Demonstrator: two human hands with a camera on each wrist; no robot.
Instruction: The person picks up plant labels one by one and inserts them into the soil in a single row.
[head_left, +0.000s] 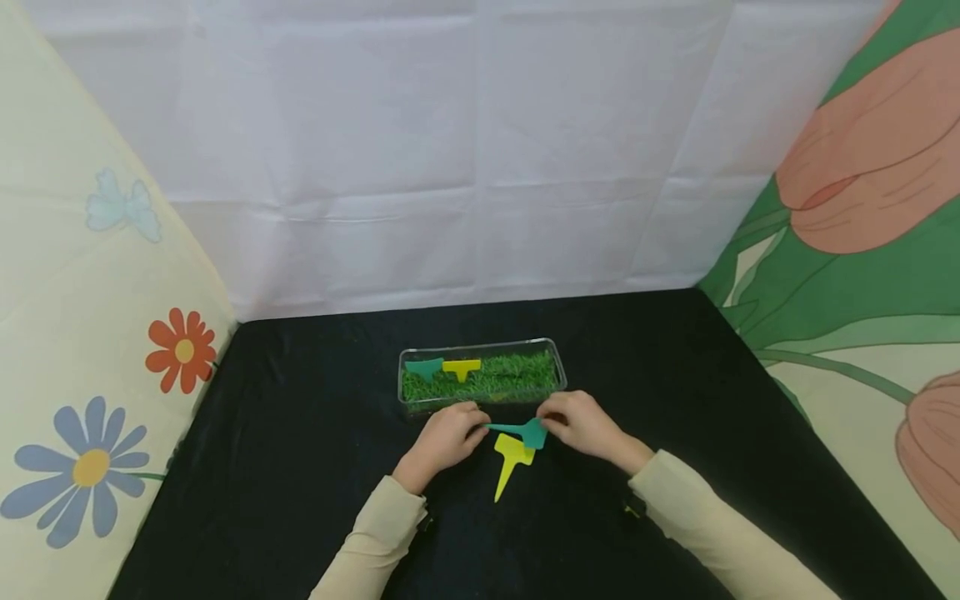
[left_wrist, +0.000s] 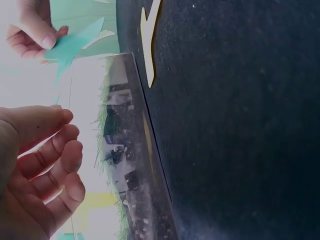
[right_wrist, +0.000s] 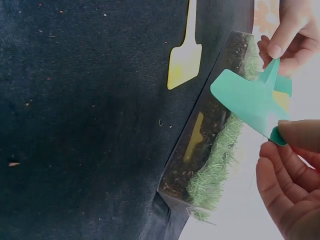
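Between my two hands, a green T-shaped plant label [head_left: 533, 433] is held in front of the planter. My right hand [head_left: 583, 423] pinches a corner of its broad head between thumb and fingers. At the other end, my left hand [head_left: 447, 435] pinches the pointed tip of its stem. Below it on the black cloth lies a yellow plant label [head_left: 506, 473], head toward the planter. Behind the hands stands a clear planter [head_left: 558, 367] filled with green grass [head_left: 517, 375]. A green label [head_left: 424, 367] and a yellow label [head_left: 461, 367] stand upright in its left part.
Black cloth [head_left: 300, 467] covers the table. A white sheet [head_left: 480, 150] hangs behind it, with flower-printed cloths on the left [head_left: 90, 317] and right [head_left: 862, 275]. Soil shows through the planter's side wall [right_wrist: 200, 135] in the right wrist view.
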